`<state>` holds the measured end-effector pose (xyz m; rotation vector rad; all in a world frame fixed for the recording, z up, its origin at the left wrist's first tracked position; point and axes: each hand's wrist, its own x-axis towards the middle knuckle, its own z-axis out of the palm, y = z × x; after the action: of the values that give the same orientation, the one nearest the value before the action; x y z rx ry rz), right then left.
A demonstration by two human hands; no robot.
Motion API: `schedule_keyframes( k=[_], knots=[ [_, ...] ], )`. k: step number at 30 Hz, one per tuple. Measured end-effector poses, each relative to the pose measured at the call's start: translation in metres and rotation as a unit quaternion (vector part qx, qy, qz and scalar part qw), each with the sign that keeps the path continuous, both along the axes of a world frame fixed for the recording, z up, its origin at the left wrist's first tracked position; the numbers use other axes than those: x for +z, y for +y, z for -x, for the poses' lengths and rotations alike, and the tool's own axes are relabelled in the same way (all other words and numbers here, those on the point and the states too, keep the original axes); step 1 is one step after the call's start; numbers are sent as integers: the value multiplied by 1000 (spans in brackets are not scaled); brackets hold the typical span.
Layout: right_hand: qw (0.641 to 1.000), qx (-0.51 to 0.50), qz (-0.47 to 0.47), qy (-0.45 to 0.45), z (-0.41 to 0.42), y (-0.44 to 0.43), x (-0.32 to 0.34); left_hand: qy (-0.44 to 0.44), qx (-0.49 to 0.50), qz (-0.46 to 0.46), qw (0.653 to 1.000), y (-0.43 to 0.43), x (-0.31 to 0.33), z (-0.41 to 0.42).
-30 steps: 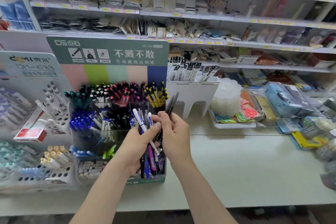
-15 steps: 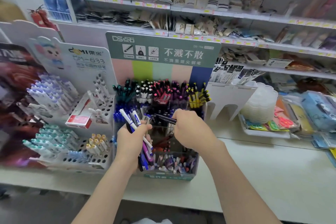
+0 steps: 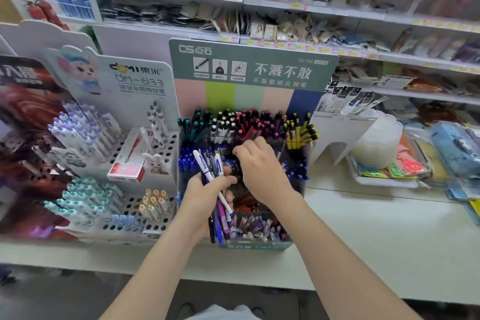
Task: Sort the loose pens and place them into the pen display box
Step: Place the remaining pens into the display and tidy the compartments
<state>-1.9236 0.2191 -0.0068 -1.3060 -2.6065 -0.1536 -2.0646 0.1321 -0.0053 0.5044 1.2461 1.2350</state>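
Note:
A tiered pen display box (image 3: 253, 244) with a green header card stands on the counter, its compartments full of teal, black, red, purple, yellow and blue pens. My left hand (image 3: 205, 195) grips a bundle of loose pens (image 3: 217, 189), white, blue and purple, in front of the box. My right hand (image 3: 259, 163) reaches down into the middle tier with curled fingers. Dark pens show at its fingertips; whether it holds them cannot be told.
A white DM-633 pen stand (image 3: 124, 153) with a red box (image 3: 127, 161) sits left of the display. A white holder (image 3: 340, 132), stacked clear cups (image 3: 376, 143) and packaged goods lie right. Bare counter (image 3: 376, 236) spreads at front right. Stocked shelves fill the background.
My right hand carried dark pens from beside the bundle down and back into the box's middle tier. The camera view shifted left and closer. The left hand kept its bundle.

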Motion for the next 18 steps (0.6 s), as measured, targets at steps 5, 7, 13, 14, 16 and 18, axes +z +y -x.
schedule_keyframes(
  k=[5,7,13,14,16,18],
  knots=[
    [993,-48,-75,77,-15,-34,-25,-38,-45,-27,998,-6,1,2],
    [973,-93,-103,186,-15,-46,-15,-13,-62,-38,997,-9,2,4],
    [852,-148,303,400,3,-79,34,158,-128,-56,978,-10,3,-2],
    [834,-158,329,414,4,-80,35,166,-133,-59,975,-9,3,-4],
    [833,-172,309,424,3,-79,32,187,-149,-67,969,-7,6,-7],
    [841,-194,307,402,-1,-77,27,207,-173,-73,960,-5,4,-9]
  ],
)
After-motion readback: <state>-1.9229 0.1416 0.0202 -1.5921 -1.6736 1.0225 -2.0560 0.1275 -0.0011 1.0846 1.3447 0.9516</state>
